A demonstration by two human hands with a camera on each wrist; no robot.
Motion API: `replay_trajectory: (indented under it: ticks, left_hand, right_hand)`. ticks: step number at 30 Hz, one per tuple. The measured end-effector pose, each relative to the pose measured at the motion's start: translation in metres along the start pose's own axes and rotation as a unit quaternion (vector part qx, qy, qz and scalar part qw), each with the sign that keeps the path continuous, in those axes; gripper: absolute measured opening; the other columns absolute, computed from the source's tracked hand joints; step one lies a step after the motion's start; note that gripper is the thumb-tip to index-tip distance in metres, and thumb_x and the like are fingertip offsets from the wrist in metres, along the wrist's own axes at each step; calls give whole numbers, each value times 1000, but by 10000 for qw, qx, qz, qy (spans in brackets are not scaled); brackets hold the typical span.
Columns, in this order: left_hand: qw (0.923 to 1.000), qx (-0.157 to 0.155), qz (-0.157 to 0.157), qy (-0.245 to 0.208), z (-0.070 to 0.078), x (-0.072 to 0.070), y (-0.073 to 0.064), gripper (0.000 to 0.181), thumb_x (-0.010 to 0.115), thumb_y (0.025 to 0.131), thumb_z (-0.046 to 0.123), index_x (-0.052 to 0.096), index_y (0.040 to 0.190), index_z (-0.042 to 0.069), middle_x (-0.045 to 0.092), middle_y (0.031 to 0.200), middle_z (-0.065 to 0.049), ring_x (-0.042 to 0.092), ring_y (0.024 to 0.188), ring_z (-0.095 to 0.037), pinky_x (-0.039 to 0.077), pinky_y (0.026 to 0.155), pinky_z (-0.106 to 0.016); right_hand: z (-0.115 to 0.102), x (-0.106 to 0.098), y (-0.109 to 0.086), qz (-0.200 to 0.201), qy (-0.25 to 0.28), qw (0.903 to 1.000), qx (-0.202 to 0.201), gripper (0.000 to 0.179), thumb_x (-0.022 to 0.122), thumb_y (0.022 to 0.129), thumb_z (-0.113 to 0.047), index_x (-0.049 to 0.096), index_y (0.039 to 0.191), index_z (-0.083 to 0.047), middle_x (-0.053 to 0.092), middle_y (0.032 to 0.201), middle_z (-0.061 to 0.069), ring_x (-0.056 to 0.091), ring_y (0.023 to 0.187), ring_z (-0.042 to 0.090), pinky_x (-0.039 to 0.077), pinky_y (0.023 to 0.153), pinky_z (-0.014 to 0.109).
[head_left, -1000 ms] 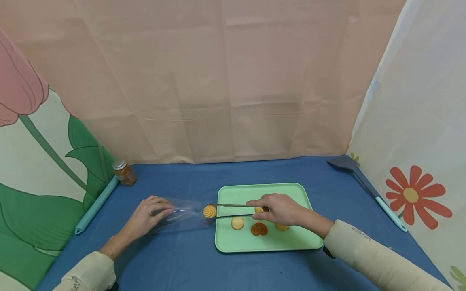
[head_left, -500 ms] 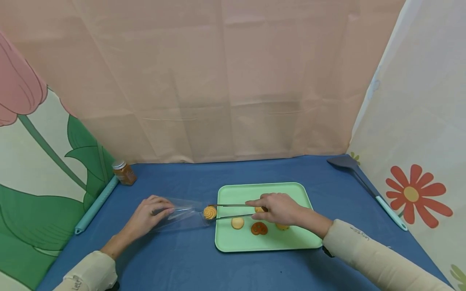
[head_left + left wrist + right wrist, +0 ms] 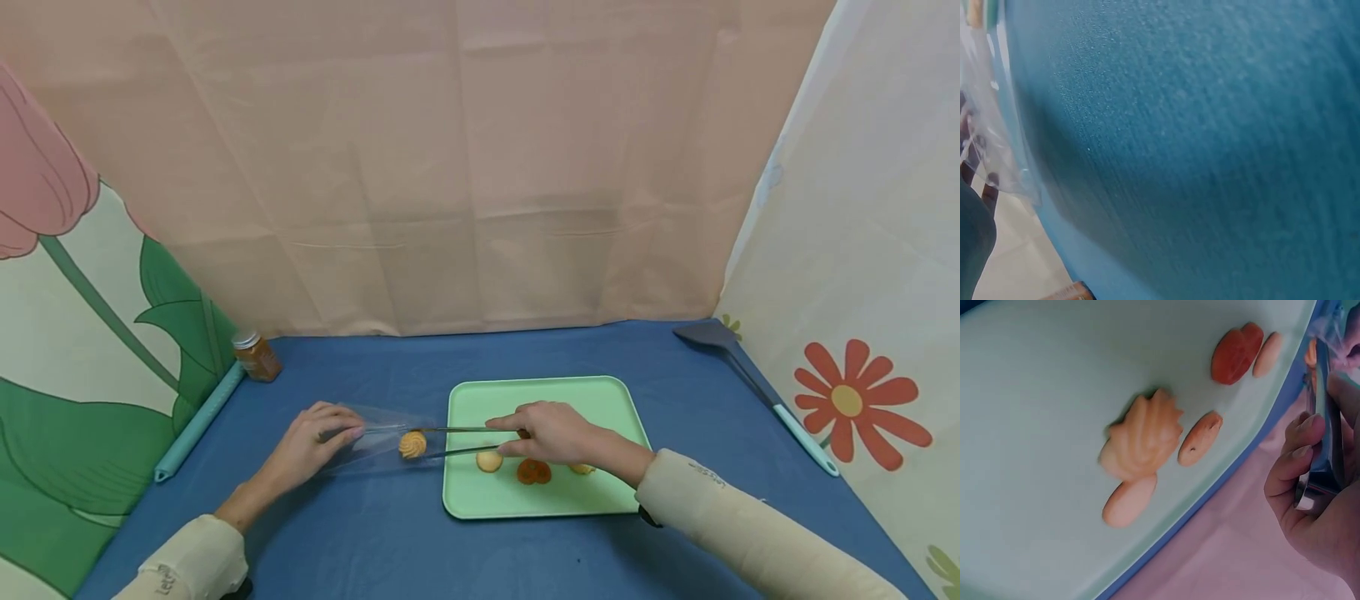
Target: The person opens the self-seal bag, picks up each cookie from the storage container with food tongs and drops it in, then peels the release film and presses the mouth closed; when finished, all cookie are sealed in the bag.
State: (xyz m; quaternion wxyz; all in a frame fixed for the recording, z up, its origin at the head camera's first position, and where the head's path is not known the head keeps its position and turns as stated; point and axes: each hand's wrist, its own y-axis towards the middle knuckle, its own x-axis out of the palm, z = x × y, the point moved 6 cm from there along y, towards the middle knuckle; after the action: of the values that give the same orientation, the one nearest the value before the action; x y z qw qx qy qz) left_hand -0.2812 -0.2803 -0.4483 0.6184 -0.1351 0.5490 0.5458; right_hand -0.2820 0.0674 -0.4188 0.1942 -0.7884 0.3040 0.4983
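In the head view my left hand (image 3: 311,442) pinches a clear plastic bag (image 3: 367,458), which lies out to the right of the fingers. My right hand (image 3: 551,433) grips metal tongs (image 3: 465,430). Between the tongs' tips sits a swirled golden cookie (image 3: 412,444), inside the mouth end of the bag. Below the right hand is a light green tray (image 3: 540,500) with a round pale cookie (image 3: 489,462) and a reddish-brown pretzel-shaped cookie (image 3: 533,472). The right wrist view shows another swirled cookie (image 3: 1147,437) there. My right hand hides part of the tray.
A blue cloth (image 3: 375,533) covers the table. A jar with a silver lid (image 3: 257,357) stands at the back left, beside a rolled teal mat (image 3: 198,425). Along the right edge lies a dark spatula with a light teal handle (image 3: 757,392).
The right hand with the tongs has moved left, carrying the swirled cookie deeper into the bag. The left hand has barely shifted and still pinches the bag.
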Motion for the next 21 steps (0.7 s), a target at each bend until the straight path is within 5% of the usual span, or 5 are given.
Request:
replay_trajectory:
  ticks: [10,13,17,21]
  left_hand:
    - [9992,-316,-200,-148,0,3,2,13,71,94,24,79,104,21,72,108,10,57,103,-11,48,86,-46]
    - [9990,-341,-239,-169,1,5,3,13,71,95,25,79,104,22,72,109,11,57,103,-11,48,86,-45]
    - [9990,-339,-251,-154,1,5,4,13,70,95,26,79,104,23,71,109,12,56,103,-10,48,85,-44]
    - [9991,-330,-237,-143,1,6,4,13,70,95,26,79,104,26,71,110,12,57,103,-10,48,85,-44]
  right_hand:
    - [-7,11,17,-122,468,9988,1,45,65,98,-38,61,141,-24,62,77,-5,43,56,1,31,51,21]
    - [-8,14,21,-177,674,9975,82,46,65,98,-38,60,142,-24,73,103,-2,39,51,3,29,50,22]
    - [-8,16,27,-190,838,9961,201,46,66,97,-39,61,141,-25,65,137,-2,44,54,3,32,52,23]
    - [-11,19,33,-229,805,9962,241,45,66,97,-40,62,139,-27,75,112,-3,53,64,0,36,54,22]
